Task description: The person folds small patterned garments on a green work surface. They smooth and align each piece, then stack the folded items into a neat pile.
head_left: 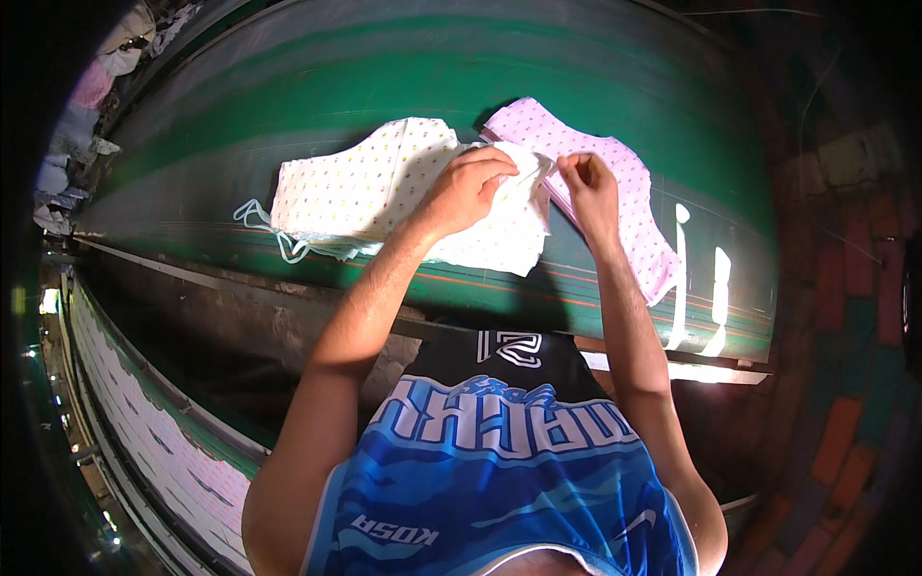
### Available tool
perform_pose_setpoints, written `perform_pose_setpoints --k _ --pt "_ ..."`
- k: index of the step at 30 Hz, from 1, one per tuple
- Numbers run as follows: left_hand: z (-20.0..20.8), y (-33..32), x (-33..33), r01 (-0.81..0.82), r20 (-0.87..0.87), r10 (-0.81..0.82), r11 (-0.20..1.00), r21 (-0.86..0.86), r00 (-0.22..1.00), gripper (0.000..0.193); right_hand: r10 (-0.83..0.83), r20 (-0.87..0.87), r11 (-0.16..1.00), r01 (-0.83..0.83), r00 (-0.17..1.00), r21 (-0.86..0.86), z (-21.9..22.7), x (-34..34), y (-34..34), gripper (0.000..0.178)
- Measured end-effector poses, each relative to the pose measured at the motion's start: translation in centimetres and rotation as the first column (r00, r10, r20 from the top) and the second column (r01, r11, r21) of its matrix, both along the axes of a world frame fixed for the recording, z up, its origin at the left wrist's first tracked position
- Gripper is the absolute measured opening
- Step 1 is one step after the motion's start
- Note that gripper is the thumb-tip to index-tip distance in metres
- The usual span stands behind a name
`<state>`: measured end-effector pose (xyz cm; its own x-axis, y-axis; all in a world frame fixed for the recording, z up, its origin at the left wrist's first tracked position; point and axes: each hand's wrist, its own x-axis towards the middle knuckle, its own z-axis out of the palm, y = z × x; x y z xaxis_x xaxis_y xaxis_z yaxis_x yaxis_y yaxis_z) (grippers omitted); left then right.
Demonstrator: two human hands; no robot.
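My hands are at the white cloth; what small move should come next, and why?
I'd probably smooth the right end of the white patterned cloth flat with your left hand: that end looks rumpled there, while the left part lies flatter, and your right hand is close to its edge, near the pink cloth.

All readable text stands on blue and black shirt (499,490) of person, and appears upside down. Big white capital letters (499,422), with dark edges, run in one row across blue front. Blue handwriting-style word (519,392) lies over them, partly mixed with row, hard to read. On black lower part, number (511,348) in white outline. Nearer to neck, small white block-letter word (396,530) at left and white curved logo (626,526) at right.
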<state>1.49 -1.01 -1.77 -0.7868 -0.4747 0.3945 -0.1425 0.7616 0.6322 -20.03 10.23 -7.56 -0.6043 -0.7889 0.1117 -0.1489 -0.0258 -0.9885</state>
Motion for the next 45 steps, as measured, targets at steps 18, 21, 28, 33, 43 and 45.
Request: perform_pose_setpoints --k 18,21,28,33,43,45 --pt "-1.1 -1.2 0.4 0.001 0.049 -0.011 0.98 0.198 0.999 0.019 0.227 0.257 0.974 -0.22 0.94 -0.054 -1.3 2.7 3.9 0.015" --pt "-1.2 -1.1 0.7 0.034 0.061 -0.04 0.995 0.093 0.997 0.022 0.232 0.327 0.973 -0.222 0.916 -0.069 -0.5 2.7 5.3 0.013" --pt "-0.6 -1.1 0.8 0.063 0.015 -0.066 0.989 0.135 0.998 0.052 0.267 0.194 0.963 -0.271 0.944 -0.008 3.6 2.1 0.7 0.018" --pt "-1.2 -1.1 -0.2 -0.073 -0.002 0.077 0.952 0.296 0.997 0.062 0.404 0.123 0.908 -0.414 0.907 0.071 4.8 1.1 -4.2 0.026" --pt "-0.9 -0.8 -0.6 -0.254 -0.097 0.298 0.913 0.32 0.949 0.038 0.535 -0.385 0.843 -0.509 0.752 0.176 6.4 -0.2 -6.6 0.014" --pt "-0.6 0.6 -0.6 -0.271 -0.185 0.285 0.958 0.096 0.941 0.032 0.535 -0.496 0.837 -0.51 0.684 0.2 6.5 -0.4 -7.2 0.015"
